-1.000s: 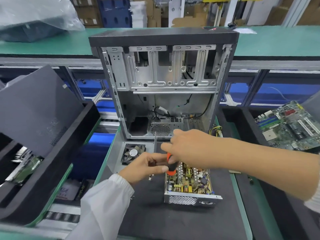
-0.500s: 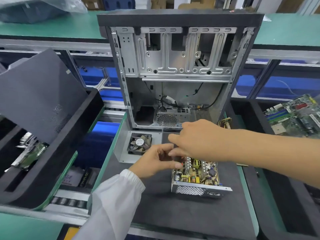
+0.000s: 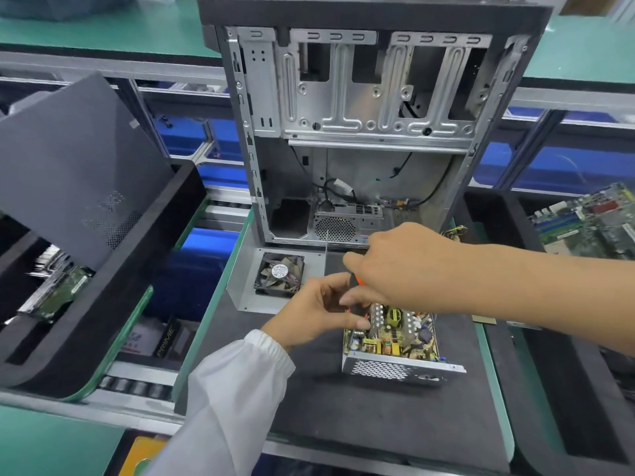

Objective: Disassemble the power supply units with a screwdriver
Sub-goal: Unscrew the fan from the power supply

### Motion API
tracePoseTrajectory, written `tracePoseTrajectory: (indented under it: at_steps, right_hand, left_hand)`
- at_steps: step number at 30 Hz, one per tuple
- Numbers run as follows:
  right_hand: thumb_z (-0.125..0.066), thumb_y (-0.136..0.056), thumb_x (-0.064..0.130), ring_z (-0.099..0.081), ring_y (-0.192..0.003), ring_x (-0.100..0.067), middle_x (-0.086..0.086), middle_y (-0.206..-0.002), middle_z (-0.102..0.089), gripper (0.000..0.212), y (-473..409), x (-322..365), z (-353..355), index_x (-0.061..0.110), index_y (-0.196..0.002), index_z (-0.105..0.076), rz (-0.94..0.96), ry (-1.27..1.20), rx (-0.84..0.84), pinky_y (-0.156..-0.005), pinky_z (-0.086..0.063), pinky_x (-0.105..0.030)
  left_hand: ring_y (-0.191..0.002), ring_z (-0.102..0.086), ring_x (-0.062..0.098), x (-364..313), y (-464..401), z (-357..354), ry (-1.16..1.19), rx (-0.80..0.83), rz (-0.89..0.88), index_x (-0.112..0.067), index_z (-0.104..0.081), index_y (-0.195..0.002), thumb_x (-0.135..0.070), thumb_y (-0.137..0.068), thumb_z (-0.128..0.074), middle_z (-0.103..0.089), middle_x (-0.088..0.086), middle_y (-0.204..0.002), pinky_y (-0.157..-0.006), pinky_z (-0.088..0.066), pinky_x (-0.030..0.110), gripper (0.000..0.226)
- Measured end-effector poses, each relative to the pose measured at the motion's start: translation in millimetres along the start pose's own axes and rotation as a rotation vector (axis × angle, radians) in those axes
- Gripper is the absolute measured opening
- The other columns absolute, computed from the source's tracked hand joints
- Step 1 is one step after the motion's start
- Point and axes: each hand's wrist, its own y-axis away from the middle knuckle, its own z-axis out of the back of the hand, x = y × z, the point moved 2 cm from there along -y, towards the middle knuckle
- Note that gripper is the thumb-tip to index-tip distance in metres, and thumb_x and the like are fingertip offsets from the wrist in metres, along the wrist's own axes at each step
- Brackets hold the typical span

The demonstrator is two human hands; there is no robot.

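The open power supply unit (image 3: 395,341) lies on the black mat, its circuit board exposed and its perforated metal wall facing me. Its removed cover with the fan (image 3: 279,275) lies flat to the left. A screwdriver (image 3: 357,279) with an orange and black handle stands over the unit's far left corner. My right hand (image 3: 395,266) grips the top of the handle from the right. Below it, my left hand (image 3: 316,310) curls its fingers round the lower part of the handle; the tip is hidden.
An empty metal computer case (image 3: 360,115) stands upright just behind the unit. A black foam tray (image 3: 113,286) on the left holds a grey side panel (image 3: 79,159) and drives. Another tray at the right carries a green motherboard (image 3: 591,221).
Both hands stay at the unit's far left corner on the screwdriver. The view has come closer and tipped downward, so more of the near mat shows.
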Motion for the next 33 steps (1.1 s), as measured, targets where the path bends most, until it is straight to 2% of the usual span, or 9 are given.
tracePoseTrajectory:
  at_steps: [3, 8, 13, 16, 22, 25, 28, 30, 33]
  right_hand:
    - [-0.034, -0.098, 0.052, -0.049, -0.09, -0.022, 0.001, -0.078, -0.047, 0.03, 3.3, -3.5, -1.5, 0.024, -0.106, -0.035, 0.032, -0.109, 0.021, -0.051, -0.025, -0.031]
    - [-0.055, -0.093, 0.029, -0.031, -0.088, -0.013, 0.01, -0.09, -0.043, 0.031, 5.0, -6.5, 9.8, 0.04, -0.112, -0.033, 0.097, -0.184, 0.062, -0.048, -0.022, -0.024]
    - [-0.031, -0.079, 0.078, -0.033, -0.06, -0.014, 0.009, -0.064, -0.035, 0.061, 3.7, -11.0, 9.1, 0.029, -0.109, -0.052, 0.013, -0.056, 0.023, -0.045, -0.018, -0.025]
    - [-0.019, -0.089, 0.07, -0.04, -0.057, -0.021, 0.004, -0.059, -0.031, 0.061, 1.9, -2.4, 3.0, 0.019, -0.101, -0.052, -0.02, 0.0, 0.008, -0.043, -0.02, -0.028]
    - [-0.054, -0.094, 0.036, -0.035, -0.09, -0.014, 0.008, -0.089, -0.03, 0.03, 0.1, -2.0, 9.4, 0.036, -0.121, -0.04, 0.098, -0.196, 0.075, -0.059, -0.03, -0.028]
    - [-0.055, -0.089, 0.051, -0.04, -0.097, -0.014, 0.009, -0.09, -0.036, 0.036, 1.2, -4.1, 12.5, 0.04, -0.121, -0.043, 0.114, -0.205, 0.072, -0.055, -0.028, -0.027]
    - [-0.025, -0.077, 0.08, -0.044, -0.066, -0.015, 0.008, -0.066, -0.041, 0.063, 1.8, -7.5, 14.0, 0.029, -0.103, -0.052, 0.001, -0.107, -0.024, -0.046, -0.023, -0.027]
    - [-0.019, -0.083, 0.074, -0.039, -0.054, -0.013, 0.006, -0.06, -0.034, 0.064, -0.6, -2.5, 10.8, 0.022, -0.098, -0.054, -0.016, -0.074, -0.027, -0.043, -0.019, -0.026]
    - [-0.036, -0.095, 0.055, -0.052, -0.082, -0.019, 0.009, -0.066, -0.032, 0.035, -4.5, -0.8, 6.4, 0.025, -0.104, -0.049, 0.06, -0.16, 0.016, -0.048, -0.026, -0.029]
  left_hand:
    - [-0.09, -0.058, 0.011, -3.3, 4.8, -1.4, 0.03, 0.069, 0.031, 0.005, -0.062, -0.098, 0.005, -0.084, -0.067, -0.064, 0.0, -0.089, -0.085, -0.044, 0.024, 0.015]
    - [-0.097, -0.068, 0.012, -1.2, 3.3, -0.8, 0.036, 0.037, 0.064, -0.008, -0.068, -0.104, 0.012, -0.083, -0.067, -0.075, -0.005, -0.093, -0.091, -0.052, 0.024, 0.029]
    - [-0.085, -0.06, 0.022, -2.2, 0.8, -4.9, 0.039, 0.016, 0.027, 0.012, -0.059, -0.103, 0.01, -0.076, -0.075, -0.064, 0.007, -0.086, -0.086, -0.049, 0.04, 0.031]
    - [-0.08, -0.059, 0.011, 0.4, -0.2, -7.0, 0.03, 0.011, 0.013, 0.019, -0.05, -0.1, 0.012, -0.073, -0.076, -0.059, -0.002, -0.081, -0.079, -0.051, 0.03, 0.038]
    - [-0.097, -0.067, 0.012, -7.5, 4.3, 0.5, 0.062, 0.105, 0.079, -0.015, -0.067, -0.102, 0.01, -0.087, -0.063, -0.072, -0.003, -0.098, -0.087, -0.049, 0.021, 0.029]
    - [-0.092, -0.071, 0.018, -8.3, 3.7, 0.1, 0.083, 0.087, 0.071, -0.011, -0.069, -0.099, 0.014, -0.081, -0.066, -0.074, 0.006, -0.094, -0.086, -0.053, 0.027, 0.031]
    - [-0.081, -0.069, 0.011, -8.4, 1.7, -5.9, 0.061, 0.048, 0.045, -0.009, -0.067, -0.094, 0.017, -0.076, -0.071, -0.07, 0.007, -0.087, -0.077, -0.053, 0.022, 0.032]
    - [-0.075, -0.063, 0.004, -10.9, 0.3, -8.9, 0.041, 0.031, 0.046, -0.014, -0.064, -0.088, 0.016, -0.073, -0.074, -0.066, -0.001, -0.081, -0.073, -0.05, 0.016, 0.034]
    - [-0.082, -0.063, 0.003, -7.1, 3.5, -6.4, 0.064, 0.027, 0.06, -0.016, -0.065, -0.083, 0.008, -0.077, -0.074, -0.068, -0.007, -0.083, -0.078, -0.047, 0.016, 0.027]
